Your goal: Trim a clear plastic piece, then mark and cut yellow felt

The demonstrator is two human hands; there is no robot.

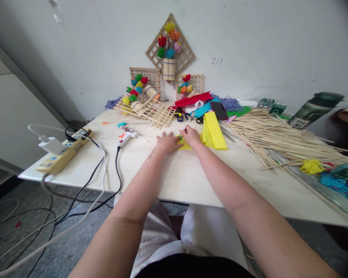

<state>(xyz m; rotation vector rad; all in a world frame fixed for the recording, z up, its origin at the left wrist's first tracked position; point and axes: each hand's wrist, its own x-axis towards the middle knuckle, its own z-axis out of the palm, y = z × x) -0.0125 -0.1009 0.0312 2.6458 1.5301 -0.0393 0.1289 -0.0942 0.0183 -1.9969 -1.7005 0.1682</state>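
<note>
My left hand (168,143) lies flat on the table with its fingers spread. Its fingertips press the left edge of a small piece of yellow crepe paper (186,146). A little green item (180,137) shows by those fingertips; its kind is too small to tell. Closed around a slim, pale pen-like tool (189,120), my right hand (191,137) rests over the same paper. The tool's upper end leans away from me, and its lower tip is hidden by my fingers. Just right of that hand lies a larger folded strip of yellow crepe paper (214,133).
A white glue gun (127,139) lies left, its cord running near a power strip (62,154). Behind are lattice panels (153,112) with paper flowers, scissors (199,120) and a phone (219,111). Many wooden sticks (278,135) and a bottle (314,110) occupy the right.
</note>
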